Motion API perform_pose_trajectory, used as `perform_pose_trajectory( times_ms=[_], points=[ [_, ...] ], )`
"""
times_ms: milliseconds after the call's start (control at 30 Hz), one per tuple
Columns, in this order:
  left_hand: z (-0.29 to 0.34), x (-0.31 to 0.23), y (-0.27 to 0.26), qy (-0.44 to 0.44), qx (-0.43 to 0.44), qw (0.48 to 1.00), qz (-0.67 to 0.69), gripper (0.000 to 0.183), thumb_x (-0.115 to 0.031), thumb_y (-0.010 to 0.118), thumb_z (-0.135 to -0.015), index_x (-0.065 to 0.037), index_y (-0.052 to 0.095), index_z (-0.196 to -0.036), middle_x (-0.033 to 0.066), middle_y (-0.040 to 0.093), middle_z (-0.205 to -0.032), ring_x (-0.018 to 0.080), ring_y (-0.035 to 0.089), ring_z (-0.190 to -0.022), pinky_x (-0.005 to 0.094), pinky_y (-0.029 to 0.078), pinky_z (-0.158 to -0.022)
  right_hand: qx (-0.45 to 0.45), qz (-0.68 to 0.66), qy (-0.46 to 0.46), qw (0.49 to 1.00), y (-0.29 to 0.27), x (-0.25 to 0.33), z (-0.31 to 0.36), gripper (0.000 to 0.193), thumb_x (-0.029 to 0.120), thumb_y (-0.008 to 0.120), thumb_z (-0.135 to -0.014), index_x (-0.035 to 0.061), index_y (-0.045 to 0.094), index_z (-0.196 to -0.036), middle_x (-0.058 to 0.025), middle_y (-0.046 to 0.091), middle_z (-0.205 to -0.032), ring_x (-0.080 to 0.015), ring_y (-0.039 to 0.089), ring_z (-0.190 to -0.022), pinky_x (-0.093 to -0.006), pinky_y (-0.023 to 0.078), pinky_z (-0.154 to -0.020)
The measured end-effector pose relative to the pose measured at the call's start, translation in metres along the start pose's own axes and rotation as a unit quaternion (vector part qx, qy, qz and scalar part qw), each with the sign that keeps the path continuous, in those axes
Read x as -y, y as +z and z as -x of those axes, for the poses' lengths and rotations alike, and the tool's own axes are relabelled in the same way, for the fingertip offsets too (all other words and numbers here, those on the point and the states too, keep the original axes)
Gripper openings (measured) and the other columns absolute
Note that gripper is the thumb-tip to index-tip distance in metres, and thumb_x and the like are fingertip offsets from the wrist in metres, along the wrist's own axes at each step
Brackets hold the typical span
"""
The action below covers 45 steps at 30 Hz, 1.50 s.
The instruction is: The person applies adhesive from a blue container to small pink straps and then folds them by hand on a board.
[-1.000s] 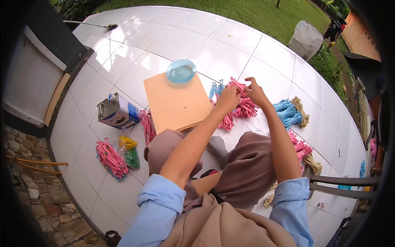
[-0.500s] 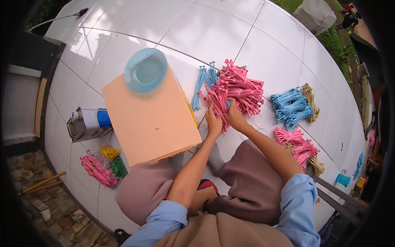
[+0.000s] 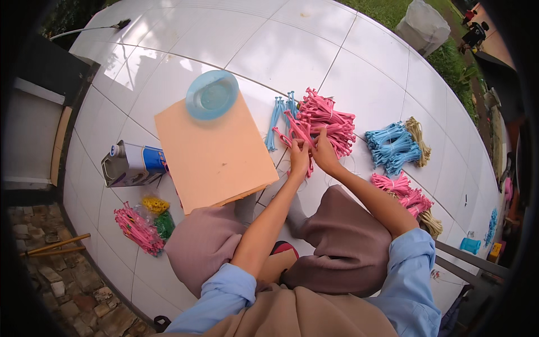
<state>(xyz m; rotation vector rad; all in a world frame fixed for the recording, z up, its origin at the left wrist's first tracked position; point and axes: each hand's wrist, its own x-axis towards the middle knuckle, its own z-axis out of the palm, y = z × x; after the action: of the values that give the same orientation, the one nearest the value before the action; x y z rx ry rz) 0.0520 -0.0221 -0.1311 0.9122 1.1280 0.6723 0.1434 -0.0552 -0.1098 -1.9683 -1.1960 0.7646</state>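
Just beyond my knees, my left hand [image 3: 300,158] and my right hand [image 3: 325,152] are close together, fingers bent in a pinch around a small bunch of pink straps with knobbed ends [image 3: 302,131]. Exactly what each fingertip grips is partly hidden. Against the far side of my hands lies a bigger heap of tied pink strap bundles [image 3: 331,121]. Blue straps [image 3: 275,124] of the same shape lie just left of the heap. Thin pale strings [image 3: 349,168] trail on the tiles beside my right hand.
Left of my hands is a peach-coloured board [image 3: 216,154] with a blue translucent bowl [image 3: 212,95] on it. Beyond the board's left edge stands a metal can [image 3: 129,164]. Blue bundles [image 3: 393,146] and pink bundles [image 3: 404,194] lie at right, bagged pieces [image 3: 155,205] at lower left.
The view has shifted slightly, moving the board and can rightward in the picture. My hands have drawn closer together on the pink bunch, which now stands more upright.
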Motion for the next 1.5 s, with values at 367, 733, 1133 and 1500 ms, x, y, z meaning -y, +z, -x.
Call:
perform_pose_trajectory(
  times_ms=[367,733,1133,1500],
  points=[
    [0.112,-0.206,0.024,0.328,0.178,0.927,-0.037,0.016,-0.016,0.047,-0.093,0.0,0.044,-0.095,0.0106,0.055,-0.086,0.0169,0.057,-0.074,0.0304,0.047,-0.065,-0.111,-0.15,-0.128,0.974,-0.163,0.192,0.072,0.048,0.002,0.057,-0.085,0.0035,0.032,-0.126,-0.0128,0.065,-0.083,-0.0184,0.066,-0.078,-0.0258,0.052,-0.066],
    [0.16,-0.278,-0.076,0.634,-0.126,0.698,-0.308,0.079,-0.006,0.07,-0.072,-0.007,0.02,-0.132,0.0152,0.024,-0.131,0.0321,0.031,-0.121,0.0493,0.027,-0.102,-0.28,-0.144,-0.291,0.903,-0.178,0.273,0.107,0.042,0.002,0.048,-0.087,0.0024,0.029,-0.124,-0.0075,0.057,-0.072,-0.0129,0.056,-0.071,-0.0256,0.044,-0.07],
    [0.163,-0.285,-0.068,0.615,0.173,0.668,-0.38,0.036,-0.008,0.062,-0.081,-0.007,0.048,-0.115,0.0143,0.061,-0.093,0.0314,0.063,-0.079,0.0375,0.05,-0.06,-0.188,-0.078,-0.236,0.95,-0.18,0.265,0.118,0.066,0.008,0.073,-0.074,0.0067,0.035,-0.128,-0.007,0.064,-0.074,-0.014,0.061,-0.072,-0.0304,0.049,-0.069],
    [0.177,-0.287,-0.077,0.47,0.164,0.799,-0.338,0.048,-0.044,0.032,-0.097,-0.002,0.053,-0.093,0.0101,0.044,-0.06,0.0245,0.046,-0.057,0.0356,0.035,-0.052,-0.224,-0.304,-0.284,0.882,-0.182,0.266,0.115,0.064,0.0,0.065,-0.08,0.0024,0.026,-0.131,-0.0119,0.064,-0.086,-0.0141,0.06,-0.071,-0.0265,0.049,-0.067]
  ],
)
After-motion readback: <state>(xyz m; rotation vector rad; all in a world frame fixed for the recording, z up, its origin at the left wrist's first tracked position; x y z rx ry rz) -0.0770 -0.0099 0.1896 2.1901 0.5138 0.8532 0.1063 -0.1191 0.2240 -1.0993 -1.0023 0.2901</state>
